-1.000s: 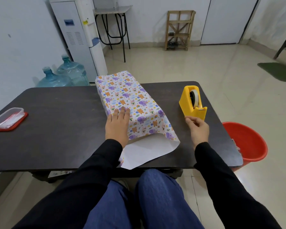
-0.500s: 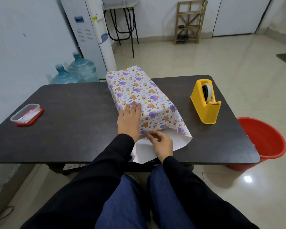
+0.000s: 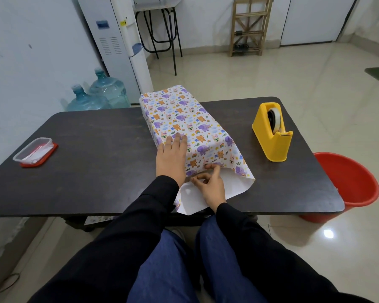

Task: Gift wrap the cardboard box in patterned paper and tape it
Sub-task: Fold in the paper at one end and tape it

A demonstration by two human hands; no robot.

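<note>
The box, wrapped in animal-patterned paper (image 3: pixel 179 114), lies lengthwise on the dark table (image 3: pixel 96 149). My left hand (image 3: pixel 172 158) rests flat on its near left top, fingers straight. At the near end the paper hangs open and shows its white underside (image 3: pixel 234 184). My right hand (image 3: pixel 210 184) is at that open end, fingers curled, with thumb and forefinger pinching the patterned flap's lower edge. Any tape between the fingers is too small to see. A yellow tape dispenser (image 3: pixel 271 136) stands to the right of the box.
A clear plastic container on a red lid (image 3: pixel 34 150) sits at the table's left edge. A red bucket (image 3: pixel 354 184) stands on the floor by the right corner. Water bottles (image 3: pixel 105 92) and a white water cooler (image 3: pixel 118 40) are behind the table.
My right hand left the tape dispenser and came to the open near end of the paper, where it now pinches the flap edge. My left hand stayed flat on the box.
</note>
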